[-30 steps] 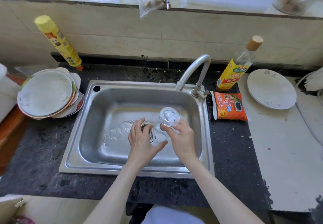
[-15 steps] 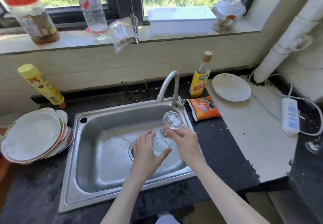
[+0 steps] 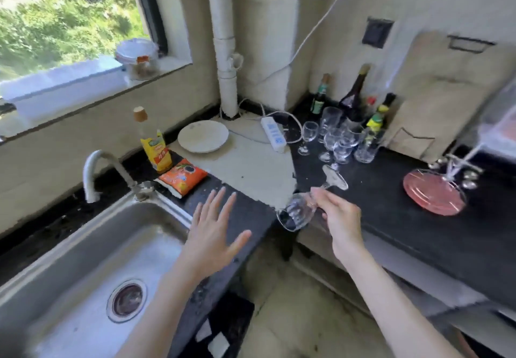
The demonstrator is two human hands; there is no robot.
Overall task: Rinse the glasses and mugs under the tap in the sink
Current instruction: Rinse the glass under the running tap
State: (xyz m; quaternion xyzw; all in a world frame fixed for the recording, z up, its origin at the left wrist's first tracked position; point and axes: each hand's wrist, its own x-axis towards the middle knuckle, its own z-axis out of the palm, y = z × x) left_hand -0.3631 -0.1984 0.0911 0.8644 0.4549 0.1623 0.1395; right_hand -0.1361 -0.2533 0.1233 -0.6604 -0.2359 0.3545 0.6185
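Right hand (image 3: 339, 219) pinches a tipped wine glass (image 3: 300, 212) by its stem mid-frame, left hand (image 3: 213, 234) spread flat, holding nothing.

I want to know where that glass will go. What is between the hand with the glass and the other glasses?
Head view: only bare black counter lies between the right hand, which holds the glass, and the glasses.

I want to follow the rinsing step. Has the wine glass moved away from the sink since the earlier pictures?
Yes. The wine glass, held by the right hand, has left the sink and is now to its right, past the counter edge.
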